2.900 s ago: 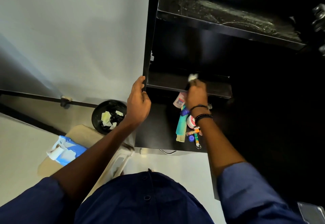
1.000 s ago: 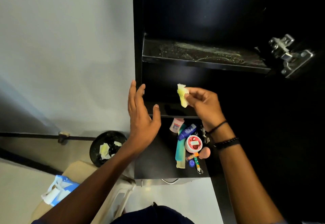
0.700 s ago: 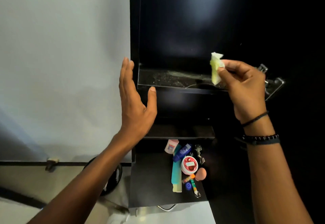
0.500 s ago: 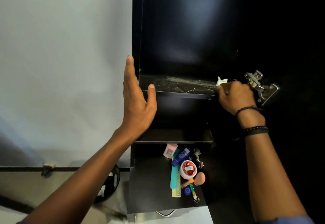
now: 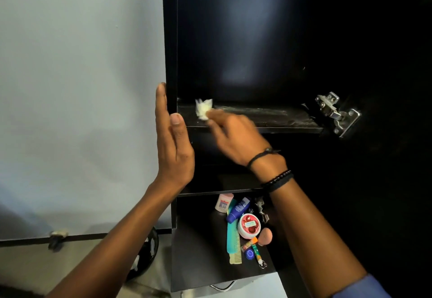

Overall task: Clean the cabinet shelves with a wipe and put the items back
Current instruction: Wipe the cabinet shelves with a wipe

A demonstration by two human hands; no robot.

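**Wipe on the dusty shelf, left end**

The right hand (image 5: 233, 138) pinches a crumpled white wipe (image 5: 203, 109) at its fingertips and presses it onto the shelf (image 5: 280, 117) of the black cabinet (image 5: 170, 40), close to the shelf's left end. The hand is blurred, so how each finger lies cannot be told. Pale dust streaks the shelf to the right of the wipe, up to the metal hinge (image 5: 336, 113) at the right edge.

The left hand (image 5: 174, 148) stands upright with fingers straight and together. Its fingers lie along the cabinet's left side panel and its thumb sits at the shelf's front corner. It holds nothing.

Below both hands, a black ledge (image 5: 198, 251) carries the toiletries in a loose cluster: a teal comb (image 5: 233, 239), a red-lidded tub (image 5: 249, 225), a blue bottle (image 5: 238, 209), a small white bottle (image 5: 223, 203) and a pink sponge (image 5: 266, 236). A round black bin (image 5: 147, 255) stands on the floor to the left, partly hidden by the left forearm.
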